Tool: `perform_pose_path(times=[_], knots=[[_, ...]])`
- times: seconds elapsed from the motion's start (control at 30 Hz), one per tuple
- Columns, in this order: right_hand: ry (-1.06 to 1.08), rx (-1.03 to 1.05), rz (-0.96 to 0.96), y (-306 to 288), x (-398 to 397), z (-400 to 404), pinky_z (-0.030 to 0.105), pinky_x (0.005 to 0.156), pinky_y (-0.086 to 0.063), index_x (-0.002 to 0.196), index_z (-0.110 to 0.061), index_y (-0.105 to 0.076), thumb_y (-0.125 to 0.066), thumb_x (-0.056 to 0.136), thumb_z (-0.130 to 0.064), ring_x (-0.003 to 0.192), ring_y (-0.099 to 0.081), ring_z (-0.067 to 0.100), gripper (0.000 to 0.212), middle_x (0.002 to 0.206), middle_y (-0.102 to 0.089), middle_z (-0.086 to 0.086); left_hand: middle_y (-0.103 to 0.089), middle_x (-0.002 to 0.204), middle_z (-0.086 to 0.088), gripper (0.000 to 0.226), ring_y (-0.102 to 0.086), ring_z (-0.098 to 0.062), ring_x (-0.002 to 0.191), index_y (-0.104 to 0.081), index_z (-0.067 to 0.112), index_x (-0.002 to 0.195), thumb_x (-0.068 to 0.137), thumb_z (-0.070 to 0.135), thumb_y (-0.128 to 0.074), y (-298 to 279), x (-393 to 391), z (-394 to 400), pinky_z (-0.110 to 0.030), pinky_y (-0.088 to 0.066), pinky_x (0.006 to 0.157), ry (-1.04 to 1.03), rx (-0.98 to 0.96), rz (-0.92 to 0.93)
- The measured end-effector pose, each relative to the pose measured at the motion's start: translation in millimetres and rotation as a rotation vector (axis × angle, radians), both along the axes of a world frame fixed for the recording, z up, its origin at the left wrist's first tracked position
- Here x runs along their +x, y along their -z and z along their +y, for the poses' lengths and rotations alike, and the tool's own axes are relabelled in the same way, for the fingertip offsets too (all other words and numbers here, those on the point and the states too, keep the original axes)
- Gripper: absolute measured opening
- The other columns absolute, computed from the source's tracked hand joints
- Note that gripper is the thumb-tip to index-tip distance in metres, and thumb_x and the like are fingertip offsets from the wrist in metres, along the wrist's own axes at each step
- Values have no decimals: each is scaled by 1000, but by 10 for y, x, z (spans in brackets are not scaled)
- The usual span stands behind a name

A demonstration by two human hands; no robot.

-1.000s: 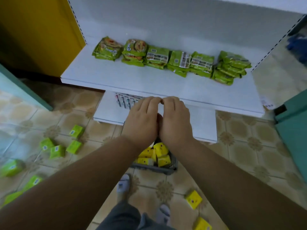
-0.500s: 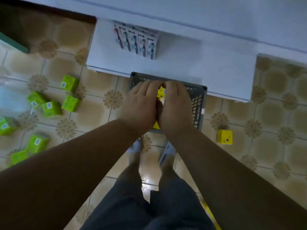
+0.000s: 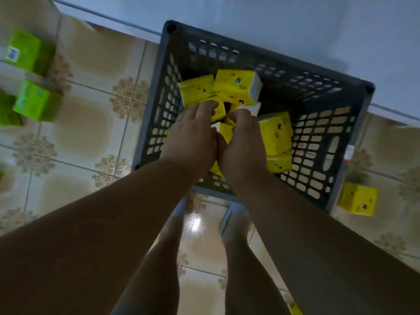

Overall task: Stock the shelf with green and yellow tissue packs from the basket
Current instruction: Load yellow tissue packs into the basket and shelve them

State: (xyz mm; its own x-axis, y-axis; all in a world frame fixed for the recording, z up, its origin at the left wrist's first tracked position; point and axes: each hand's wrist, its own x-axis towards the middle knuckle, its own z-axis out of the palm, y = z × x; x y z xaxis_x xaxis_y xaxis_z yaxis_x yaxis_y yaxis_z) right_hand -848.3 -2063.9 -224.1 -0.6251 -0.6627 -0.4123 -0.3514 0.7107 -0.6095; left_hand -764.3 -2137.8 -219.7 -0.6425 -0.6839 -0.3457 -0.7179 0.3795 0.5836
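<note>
Yellow tissue packs in basket; hands among them.

A patterned tile floor carries everything here. A dark slotted basket stands on it against the white shelf base along the floor's far edge. Green tissue packs lie scattered on the tiles well to the basket's left. One yellow tissue pack lies just beside the basket's near right corner
</note>
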Motion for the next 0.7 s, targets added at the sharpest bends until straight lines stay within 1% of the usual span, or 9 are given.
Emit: perform_pose_path(times=[0.13, 0.2, 0.33, 0.43, 0.53, 0.57, 0.6, 0.63, 0.7], knots=[[51, 10, 4, 604, -182, -73, 21, 82, -36, 130, -17, -48, -69, 88, -27, 112, -52, 20, 48, 126, -51, 3, -51, 139, -4, 48, -47, -22, 129, -42, 16, 142, 95, 16, -52, 638, -174, -88, -42, -44, 103, -28, 50, 10], [76, 3, -4, 842, -284, -102, 22, 80, -38, 128, -19, -49, -69, 88, -27, 110, -54, 19, 46, 120, -50, -1, -52, 138, -2, 46, -49, -18, 127, -42, 19, 141, 97, 19, -52, 903, -273, -115, -36, -45, 98, -59, 85, 16], [168, -22, 29, 1209, -471, -197, 31, 81, -47, 139, -23, -40, -67, 89, -28, 112, -55, 20, 57, 128, -52, 4, -56, 130, 6, 45, -56, -12, 114, -43, 27, 139, 96, 31, -57, 1262, -437, -159, -19, -40, 71, -288, 246, 16], [238, -31, 8, 1376, -586, -270, 30, 81, -45, 153, -31, -22, -64, 91, -26, 114, -54, 18, 75, 131, -53, 5, -57, 127, 9, 45, -60, -14, 105, -43, 30, 137, 95, 35, -57, 1395, -497, -197, -31, -53, 76, -412, 382, 34], [227, 26, -14, 1453, -599, -237, 25, 79, -38, 149, -33, -30, -63, 91, -27, 111, -55, 19, 67, 126, -54, 6, -57, 121, 11, 44, -57, -2, 87, -42, 29, 138, 97, 32, -56, 1457, -475, -262, -20, -48, 61, -499, 456, 17], [222, 41, -6, 1459, -584, -202, 26, 79, -39, 144, -32, -38, -63, 91, -29, 109, -55, 20, 59, 125, -53, 7, -57, 120, 9, 45, -56, -2, 89, -41, 26, 141, 98, 28, -55, 1478, -479, -289, -16, -47, 64, -543, 501, -6], [227, 50, -2, 1459, -569, -172, 28, 80, -42, 136, -30, -46, -64, 90, -32, 107, -55, 21, 49, 125, -51, 8, -55, 127, 5, 47, -56, -9, 103, -39, 21, 144, 99, 23, -52, 1472, -505, -322, -14, -48, 76, -618, 559, 3], [241, 54, 6, 1465, -563, -151, 30, 83, -45, 128, -28, -52, -64, 90, -37, 105, -55, 21, 41, 124, -50, 7, -49, 139, -1, 49, -52, -18, 122, -36, 18, 147, 100, 19, -50, 1516, -510, -374, -17, -45, 95, -603, 547, -29], [284, 46, 36, 1490, -592, -158, 32, 87, -47, 116, -22, -59, -64, 89, -46, 106, -53, 20, 36, 123, -47, 6, -40, 151, -9, 53, -44, -26, 136, -33, 18, 150, 100, 19, -51, 1527, -576, -528, -35, -41, 108, -582, 611, -20]])
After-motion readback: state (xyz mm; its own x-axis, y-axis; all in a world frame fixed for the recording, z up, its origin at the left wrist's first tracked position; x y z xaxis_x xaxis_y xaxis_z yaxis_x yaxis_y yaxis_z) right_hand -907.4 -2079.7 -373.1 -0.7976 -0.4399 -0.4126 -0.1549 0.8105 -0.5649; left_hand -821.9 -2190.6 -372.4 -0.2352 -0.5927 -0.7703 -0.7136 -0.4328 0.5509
